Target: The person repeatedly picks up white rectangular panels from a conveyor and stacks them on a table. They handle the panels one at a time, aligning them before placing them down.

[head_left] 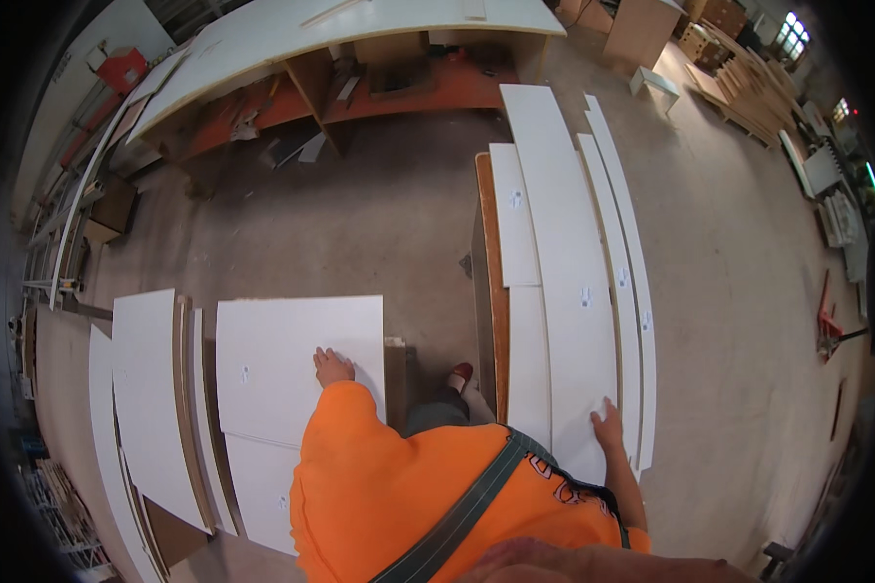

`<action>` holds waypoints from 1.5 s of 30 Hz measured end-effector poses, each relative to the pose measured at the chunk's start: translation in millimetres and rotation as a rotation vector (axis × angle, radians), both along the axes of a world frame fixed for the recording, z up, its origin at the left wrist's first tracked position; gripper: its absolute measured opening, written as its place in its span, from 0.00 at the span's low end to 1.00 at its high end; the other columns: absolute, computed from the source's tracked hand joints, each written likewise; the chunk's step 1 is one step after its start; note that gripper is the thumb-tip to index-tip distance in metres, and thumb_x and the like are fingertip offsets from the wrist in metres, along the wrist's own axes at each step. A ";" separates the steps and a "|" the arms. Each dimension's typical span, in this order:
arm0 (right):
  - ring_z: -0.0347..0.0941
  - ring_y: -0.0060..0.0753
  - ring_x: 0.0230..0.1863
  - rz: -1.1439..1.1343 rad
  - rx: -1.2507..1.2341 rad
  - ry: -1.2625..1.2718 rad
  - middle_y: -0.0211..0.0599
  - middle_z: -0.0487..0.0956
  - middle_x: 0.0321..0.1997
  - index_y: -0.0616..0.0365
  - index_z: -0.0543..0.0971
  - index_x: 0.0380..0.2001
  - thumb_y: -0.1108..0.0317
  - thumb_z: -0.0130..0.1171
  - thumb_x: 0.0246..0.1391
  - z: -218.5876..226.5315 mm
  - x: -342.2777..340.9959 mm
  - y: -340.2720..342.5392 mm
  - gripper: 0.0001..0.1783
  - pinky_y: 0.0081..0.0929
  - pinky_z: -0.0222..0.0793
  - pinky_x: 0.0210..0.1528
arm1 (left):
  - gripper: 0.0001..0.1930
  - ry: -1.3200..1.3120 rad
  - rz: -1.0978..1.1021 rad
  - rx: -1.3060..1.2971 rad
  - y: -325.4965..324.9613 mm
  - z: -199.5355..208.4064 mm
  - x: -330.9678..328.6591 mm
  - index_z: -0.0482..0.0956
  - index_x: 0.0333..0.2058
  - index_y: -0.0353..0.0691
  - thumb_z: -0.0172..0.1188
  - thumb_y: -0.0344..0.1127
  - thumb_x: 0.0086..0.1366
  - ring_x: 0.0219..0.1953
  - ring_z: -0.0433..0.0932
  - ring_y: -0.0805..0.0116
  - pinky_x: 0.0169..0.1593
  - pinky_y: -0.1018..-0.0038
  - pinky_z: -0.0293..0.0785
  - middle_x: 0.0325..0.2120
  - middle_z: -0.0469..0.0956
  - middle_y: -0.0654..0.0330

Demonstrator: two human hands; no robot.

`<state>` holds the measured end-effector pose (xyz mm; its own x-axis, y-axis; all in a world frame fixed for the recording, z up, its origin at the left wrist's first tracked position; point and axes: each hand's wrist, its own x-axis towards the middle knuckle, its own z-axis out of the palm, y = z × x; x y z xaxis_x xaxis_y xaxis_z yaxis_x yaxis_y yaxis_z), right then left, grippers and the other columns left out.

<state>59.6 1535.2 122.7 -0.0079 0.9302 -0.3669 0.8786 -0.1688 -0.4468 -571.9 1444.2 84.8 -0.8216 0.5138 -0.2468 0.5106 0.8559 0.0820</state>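
My left hand (pixel 334 367) lies with its fingers apart on a white panel (pixel 292 335) at the left, near that panel's right side. Out to the right, my right hand (pixel 608 426) rests at the edge of a long white panel (pixel 564 243), its thumb and forefinger spread apart. A small label (pixel 585 297) is stuck on this long panel. Shorter white panels (pixel 527 340) lie along its left side, and narrow white strips (pixel 624 253) along its right. Nothing shows held in either hand.
An orange-brown edged stand (pixel 491 282) sits under the right-hand panels. More white panels (pixel 146 389) are stacked at the far left. A long white-topped workbench (pixel 262 44) with reddish shelves crosses the back. A red pallet jack (pixel 828 325) stands far right, near stacked boards (pixel 749 87).
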 end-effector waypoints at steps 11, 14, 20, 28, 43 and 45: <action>0.55 0.56 0.67 -0.088 -0.261 -0.049 0.58 0.60 0.66 0.63 0.58 0.64 0.50 0.55 0.57 -34.4 -106.7 13.2 0.39 0.44 0.53 0.66 | 0.22 -0.007 0.092 0.232 97.5 9.3 -90.3 0.74 0.46 0.28 0.57 0.37 0.55 0.60 0.62 0.42 0.60 0.54 0.64 0.59 0.61 0.39; 0.68 0.54 0.58 -0.101 -0.176 -0.117 0.56 0.72 0.56 0.62 0.68 0.58 0.52 0.57 0.56 -42.7 -137.2 43.9 0.32 0.39 0.64 0.58 | 0.24 -0.043 0.080 0.148 156.5 -19.0 -124.8 0.73 0.48 0.28 0.56 0.40 0.56 0.59 0.63 0.42 0.61 0.54 0.62 0.59 0.61 0.39; 0.73 0.51 0.49 -0.090 -0.110 -0.120 0.52 0.77 0.47 0.64 0.73 0.51 0.56 0.57 0.55 0.5 -205.8 220.0 0.26 0.39 0.68 0.53 | 0.26 -0.151 0.063 0.008 269.0 -35.6 -163.9 0.74 0.51 0.31 0.51 0.46 0.60 0.63 0.57 0.45 0.65 0.51 0.52 0.56 0.67 0.41; 0.76 0.41 0.40 0.107 0.174 0.176 0.47 0.80 0.43 0.65 0.76 0.49 0.60 0.54 0.57 93.2 -367.3 534.5 0.22 0.34 0.72 0.42 | 0.29 -0.344 0.376 0.293 260.5 -6.4 -236.1 0.73 0.51 0.28 0.55 0.47 0.58 0.62 0.61 0.45 0.66 0.59 0.52 0.55 0.68 0.40; 0.73 0.20 0.26 0.475 -0.267 0.822 0.32 0.78 0.33 0.61 0.78 0.44 0.64 0.55 0.58 163.5 -993.8 672.9 0.15 0.16 0.66 0.27 | 0.24 -0.318 0.959 0.572 285.3 -97.0 -462.0 0.78 0.43 0.29 0.60 0.45 0.53 0.49 0.74 0.46 0.55 0.60 0.68 0.41 0.78 0.40; 0.72 0.19 0.27 0.661 -0.332 0.811 0.32 0.78 0.33 0.61 0.77 0.45 0.63 0.54 0.59 186.2 -1117.5 678.9 0.15 0.15 0.66 0.27 | 0.24 -0.319 1.129 0.707 270.6 -78.9 -506.0 0.78 0.43 0.30 0.61 0.44 0.53 0.48 0.75 0.48 0.54 0.60 0.69 0.42 0.78 0.41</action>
